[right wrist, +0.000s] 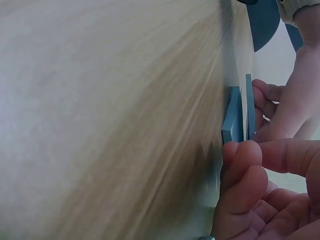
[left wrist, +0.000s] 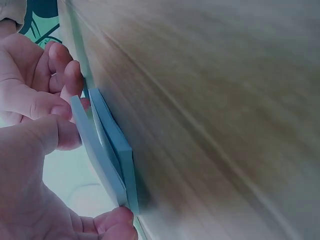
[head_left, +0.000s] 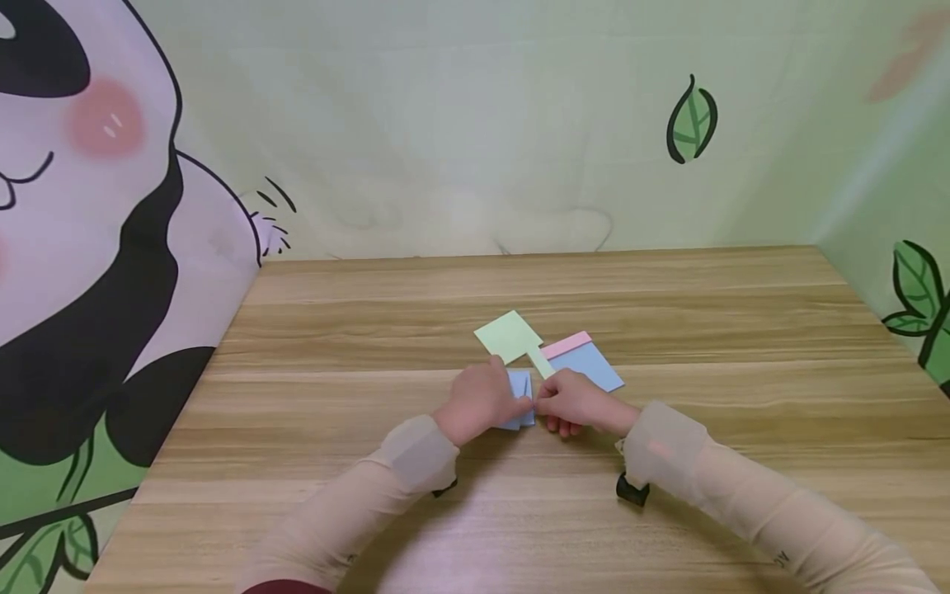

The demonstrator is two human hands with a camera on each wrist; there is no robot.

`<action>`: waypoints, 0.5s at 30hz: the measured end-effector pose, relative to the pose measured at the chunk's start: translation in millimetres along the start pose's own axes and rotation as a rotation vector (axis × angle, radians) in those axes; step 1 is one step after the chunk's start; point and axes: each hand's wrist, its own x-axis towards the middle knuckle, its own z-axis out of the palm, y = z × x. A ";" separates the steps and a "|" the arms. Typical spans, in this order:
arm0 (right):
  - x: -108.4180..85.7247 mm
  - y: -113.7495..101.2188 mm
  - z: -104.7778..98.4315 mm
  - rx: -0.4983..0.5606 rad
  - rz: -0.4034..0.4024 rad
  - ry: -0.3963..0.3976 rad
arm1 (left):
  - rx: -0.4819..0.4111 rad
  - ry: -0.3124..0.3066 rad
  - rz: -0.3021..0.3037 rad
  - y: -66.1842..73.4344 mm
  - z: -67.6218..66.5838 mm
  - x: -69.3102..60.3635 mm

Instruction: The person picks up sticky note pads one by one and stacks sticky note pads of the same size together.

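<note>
A small pale-blue pad of paper notes [head_left: 518, 386] lies between the two hands, partly covered by the left one. From the left wrist it appears as two layers, a lower slab [left wrist: 114, 132] on the table and an upper piece [left wrist: 98, 150] tilted a little away from it. My left hand [head_left: 481, 400] holds the upper piece between the thumb and a fingertip at opposite ends. The right hand [head_left: 575, 400] pinches at the pad's right end, its thumb and index fingertip close together there. What exactly lies between those two fingertips is hidden.
Behind the hands lie a pale-green square of paper [head_left: 508, 334] and a narrow green strip [head_left: 540, 360]. A larger blue square [head_left: 591, 367], with a pink strip [head_left: 566, 345] along its far edge, lies beyond the right hand. Everything rests on a wood-grain table [head_left: 371, 330].
</note>
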 end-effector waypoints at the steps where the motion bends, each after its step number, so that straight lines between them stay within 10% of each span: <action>1: 0.4 0.3 0.1 0.003 0.002 -0.001 | 0.004 0.005 0.001 0.8 0.2 0.4; 15: 1.2 2.9 -1.5 0.013 -0.006 0.004 | -0.021 -0.009 -0.027 5.1 1.0 4.9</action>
